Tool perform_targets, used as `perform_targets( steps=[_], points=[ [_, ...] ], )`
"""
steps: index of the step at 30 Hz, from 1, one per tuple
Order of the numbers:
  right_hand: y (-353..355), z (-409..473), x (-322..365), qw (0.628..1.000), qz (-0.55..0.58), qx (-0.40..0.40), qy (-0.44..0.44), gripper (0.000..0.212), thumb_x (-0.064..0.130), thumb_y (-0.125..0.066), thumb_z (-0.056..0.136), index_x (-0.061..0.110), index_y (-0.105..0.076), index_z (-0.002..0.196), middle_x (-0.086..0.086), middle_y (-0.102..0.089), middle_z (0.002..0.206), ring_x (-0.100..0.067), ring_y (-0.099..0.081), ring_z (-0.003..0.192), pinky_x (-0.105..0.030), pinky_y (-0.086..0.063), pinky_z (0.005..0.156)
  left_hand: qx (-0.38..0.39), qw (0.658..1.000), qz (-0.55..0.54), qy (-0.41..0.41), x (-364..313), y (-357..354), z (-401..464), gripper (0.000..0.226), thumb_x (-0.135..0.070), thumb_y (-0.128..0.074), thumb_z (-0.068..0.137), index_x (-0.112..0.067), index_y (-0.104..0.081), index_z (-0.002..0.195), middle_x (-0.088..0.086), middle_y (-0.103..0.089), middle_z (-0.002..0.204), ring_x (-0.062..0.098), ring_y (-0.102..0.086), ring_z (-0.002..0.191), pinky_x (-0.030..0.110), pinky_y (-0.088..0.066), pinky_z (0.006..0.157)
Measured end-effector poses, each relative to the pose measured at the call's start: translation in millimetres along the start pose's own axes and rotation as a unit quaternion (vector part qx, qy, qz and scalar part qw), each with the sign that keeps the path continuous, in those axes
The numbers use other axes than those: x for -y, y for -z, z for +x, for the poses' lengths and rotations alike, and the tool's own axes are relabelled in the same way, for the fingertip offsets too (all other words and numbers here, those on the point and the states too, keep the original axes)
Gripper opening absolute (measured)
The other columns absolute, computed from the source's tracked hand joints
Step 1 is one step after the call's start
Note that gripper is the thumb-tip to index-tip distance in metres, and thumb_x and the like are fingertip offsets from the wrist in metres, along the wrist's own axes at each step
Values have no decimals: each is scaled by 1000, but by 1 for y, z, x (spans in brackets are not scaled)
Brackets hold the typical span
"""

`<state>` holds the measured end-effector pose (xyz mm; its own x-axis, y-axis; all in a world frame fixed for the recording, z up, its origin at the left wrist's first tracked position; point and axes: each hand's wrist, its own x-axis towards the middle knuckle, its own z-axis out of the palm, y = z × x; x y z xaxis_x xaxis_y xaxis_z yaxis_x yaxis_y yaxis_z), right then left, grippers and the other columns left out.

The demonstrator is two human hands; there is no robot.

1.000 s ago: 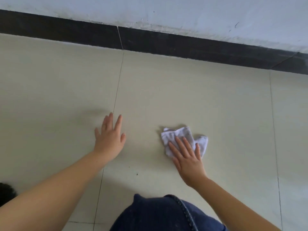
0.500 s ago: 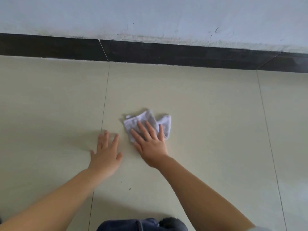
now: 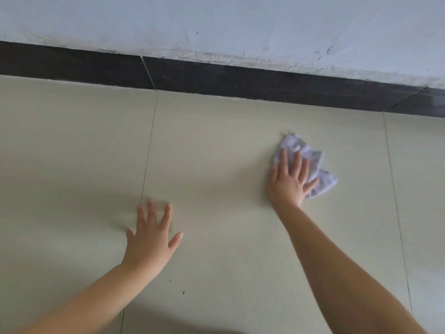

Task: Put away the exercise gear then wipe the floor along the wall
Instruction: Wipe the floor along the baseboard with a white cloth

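Observation:
A crumpled white cloth lies on the beige tiled floor, a short way in front of the wall. My right hand presses flat on the cloth with straight, spread fingers. Part of the cloth is hidden under the palm. My left hand rests flat on the bare floor to the left, fingers spread, next to a tile joint. No exercise gear is in view.
A dark skirting strip runs along the foot of the white wall. A few small dark specks lie on the tile near my left forearm.
My right hand has slid the cloth from beside my left hand far out to the right and closer to the wall. My left hand stays planted on the floor.

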<state>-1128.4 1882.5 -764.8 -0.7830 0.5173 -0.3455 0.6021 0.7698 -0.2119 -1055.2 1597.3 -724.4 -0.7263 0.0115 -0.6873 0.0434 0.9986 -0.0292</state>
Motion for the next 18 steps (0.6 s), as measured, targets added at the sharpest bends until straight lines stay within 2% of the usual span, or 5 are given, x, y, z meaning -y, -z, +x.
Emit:
perform_targets(
  steps=[4, 7, 9, 13, 18],
  points=[
    [-48, -65, 99, 925, -118, 61, 356, 51, 49, -16, 99, 40, -14, 150, 4, -5, 161, -23, 1, 148, -59, 16, 109, -12, 999, 24, 42, -19, 3, 2, 82, -64, -30, 91, -22, 8, 151, 22, 10, 156, 42, 1, 144, 52, -26, 110],
    [-38, -32, 117, 869, -150, 107, 459, 50, 47, -17, 101, 40, -8, 150, 9, 0, 161, -19, 4, 148, -60, 9, 113, -1, 998, 16, 63, -27, 2, 6, 88, -66, -33, 89, -21, 12, 150, 24, 12, 155, 43, 3, 144, 53, -26, 110],
    [-23, 13, 98, 898, -144, 91, 406, 50, 47, -19, 102, 40, -9, 150, 8, -2, 161, -17, 4, 148, -62, 3, 112, 5, 998, 23, 57, -25, 1, 5, 90, -66, -33, 89, -20, 15, 149, 25, 16, 154, 43, 6, 143, 52, -27, 110],
    [39, 87, 6, 989, -64, 53, 124, 51, 50, -15, 101, 42, 0, 150, 8, 8, 160, -14, 12, 147, -60, 9, 111, -6, 998, 47, 43, -21, 0, 4, 91, -66, -32, 89, -18, 17, 149, 27, 18, 152, 45, 5, 143, 51, -29, 110],
    [71, 84, -82, 993, -1, 31, -114, 54, 49, -13, 100, 39, 2, 151, 6, 11, 160, -17, 12, 147, -58, 8, 115, -14, 995, 90, 44, -25, 2, 5, 94, -69, -32, 87, -15, 15, 149, 30, 10, 153, 47, -4, 142, 49, -32, 107]
  ],
)
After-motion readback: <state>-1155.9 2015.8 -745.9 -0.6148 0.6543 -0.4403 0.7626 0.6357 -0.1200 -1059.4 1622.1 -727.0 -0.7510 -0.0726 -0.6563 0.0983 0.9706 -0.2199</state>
